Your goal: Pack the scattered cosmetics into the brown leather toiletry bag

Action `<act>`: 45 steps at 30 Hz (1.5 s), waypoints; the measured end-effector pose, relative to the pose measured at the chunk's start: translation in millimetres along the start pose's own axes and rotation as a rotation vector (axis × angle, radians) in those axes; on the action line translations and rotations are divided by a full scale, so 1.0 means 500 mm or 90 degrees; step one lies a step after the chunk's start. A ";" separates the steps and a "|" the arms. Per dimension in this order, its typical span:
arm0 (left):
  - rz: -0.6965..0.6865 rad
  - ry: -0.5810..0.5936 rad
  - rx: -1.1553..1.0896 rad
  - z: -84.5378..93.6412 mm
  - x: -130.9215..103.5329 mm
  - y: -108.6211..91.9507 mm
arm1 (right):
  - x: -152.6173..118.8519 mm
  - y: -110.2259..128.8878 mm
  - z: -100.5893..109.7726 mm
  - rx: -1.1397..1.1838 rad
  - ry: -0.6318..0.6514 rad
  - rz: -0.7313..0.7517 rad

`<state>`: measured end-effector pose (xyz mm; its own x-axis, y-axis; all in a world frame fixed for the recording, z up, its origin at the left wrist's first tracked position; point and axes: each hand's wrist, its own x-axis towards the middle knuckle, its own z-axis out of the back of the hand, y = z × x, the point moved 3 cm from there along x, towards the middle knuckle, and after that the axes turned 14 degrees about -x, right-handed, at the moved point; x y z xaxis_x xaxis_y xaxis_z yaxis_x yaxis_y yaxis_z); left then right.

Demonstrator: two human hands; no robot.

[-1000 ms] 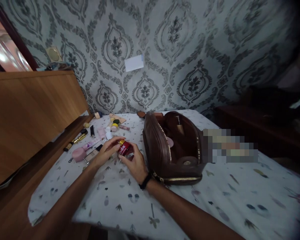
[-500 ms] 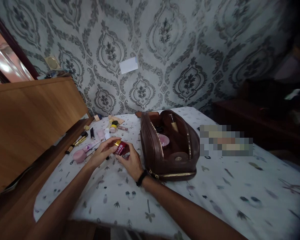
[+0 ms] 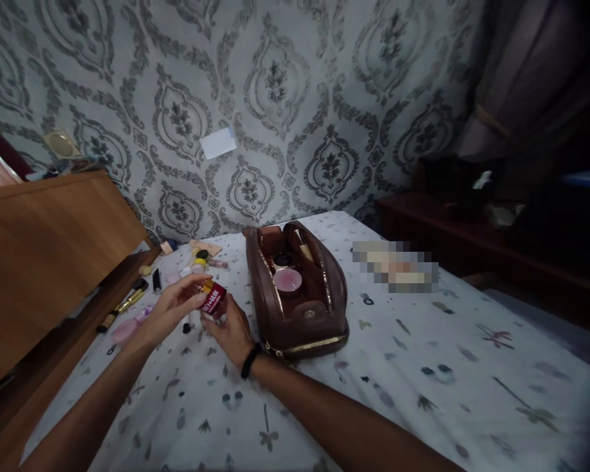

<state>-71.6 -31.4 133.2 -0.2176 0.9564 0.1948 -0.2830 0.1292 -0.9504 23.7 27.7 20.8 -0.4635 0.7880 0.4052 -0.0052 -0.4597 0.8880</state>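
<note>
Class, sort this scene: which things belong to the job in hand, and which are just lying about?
In the job:
red jar, held between left hand and right hand
open brown bag beside them, probably

Apparently just lying about, untouched:
pink round item
black tube
yellow-lidded jar

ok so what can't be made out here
In the head view:
Small red jar with a gold lid: finest print too small to read; left hand and right hand cover parts.
Brown leather bag: its walls and a round pink item hide part of the inside.
Item on the patterned white cloth: blurred into coloured squares.
Blue object at far right: too dim to identify.
Left forearm and right forearm: cut off by the bottom edge.
</note>
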 end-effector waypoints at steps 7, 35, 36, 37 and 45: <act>-0.083 0.019 0.016 -0.038 0.021 -0.078 | 0.002 -0.010 -0.006 -0.003 0.002 -0.003; -0.092 0.615 0.777 -0.340 0.175 -0.177 | 0.007 -0.007 0.002 -0.017 0.002 -0.023; -0.079 0.634 0.804 -0.348 0.180 -0.174 | 0.007 -0.007 0.003 -0.022 -0.002 -0.021; -0.067 0.654 0.830 -0.357 0.185 -0.170 | 0.008 -0.006 0.003 -0.027 -0.005 -0.019; -0.026 0.746 0.919 -0.400 0.203 -0.136 | 0.009 -0.009 -0.002 -0.044 -0.001 -0.032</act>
<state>112.4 109.2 168.9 0.3056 0.7101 -0.6344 -0.8835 0.4598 0.0891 20.9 33.0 18.6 -0.4595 0.8115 0.3609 -0.0902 -0.4469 0.8901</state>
